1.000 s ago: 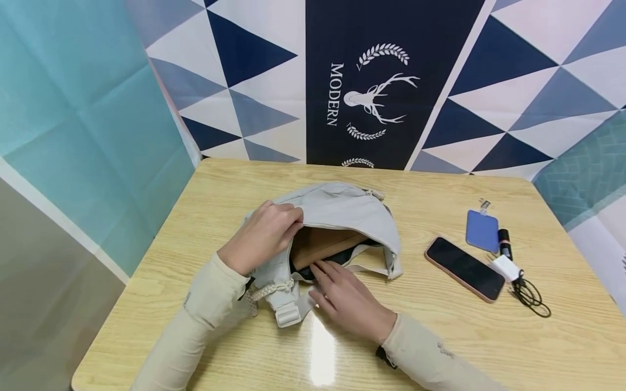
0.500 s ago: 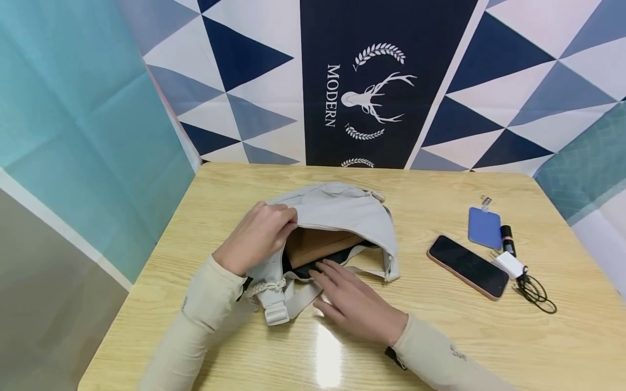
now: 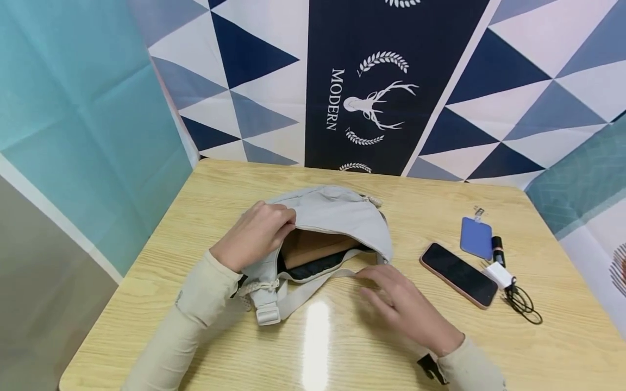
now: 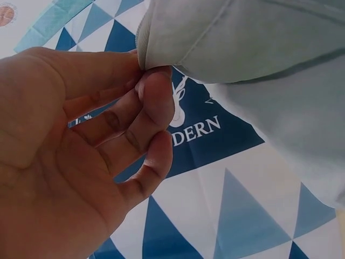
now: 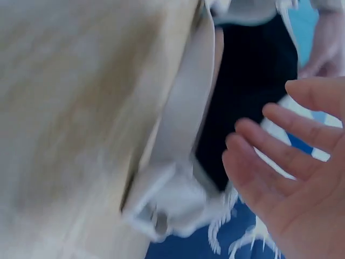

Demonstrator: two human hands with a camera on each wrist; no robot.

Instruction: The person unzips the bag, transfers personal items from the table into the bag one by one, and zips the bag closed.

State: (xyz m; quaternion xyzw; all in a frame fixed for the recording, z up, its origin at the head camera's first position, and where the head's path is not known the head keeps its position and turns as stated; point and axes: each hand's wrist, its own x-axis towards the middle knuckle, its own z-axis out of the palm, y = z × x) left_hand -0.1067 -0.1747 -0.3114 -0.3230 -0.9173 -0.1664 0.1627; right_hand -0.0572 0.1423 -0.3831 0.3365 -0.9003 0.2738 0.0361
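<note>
A pale grey waist bag point(image 3: 337, 212) lies on the wooden table with its zipped mouth held open. My left hand point(image 3: 256, 233) pinches the upper edge of that mouth between thumb and fingers; the left wrist view shows the bag fabric point(image 4: 188, 38) gripped at its edge. Inside the bag shows a flat brown item point(image 3: 313, 252) against black lining. My right hand point(image 3: 403, 304) is at the bag's right front, fingers extended beside the strap point(image 3: 308, 290). In the right wrist view its fingers point(image 5: 259, 156) are spread loosely with nothing between them.
To the right lie a phone point(image 3: 458, 275), a blue card holder point(image 3: 476, 238), a small black tube point(image 3: 497, 251), a white charger plug point(image 3: 499, 275) and a coiled black cable point(image 3: 523, 304). A buckle point(image 3: 268, 314) hangs from the bag's left front. A patterned cloth backs the table point(image 3: 235, 358).
My right hand has moved from the bag's opening to the right, away from the brown item. My left hand keeps its hold on the bag's edge.
</note>
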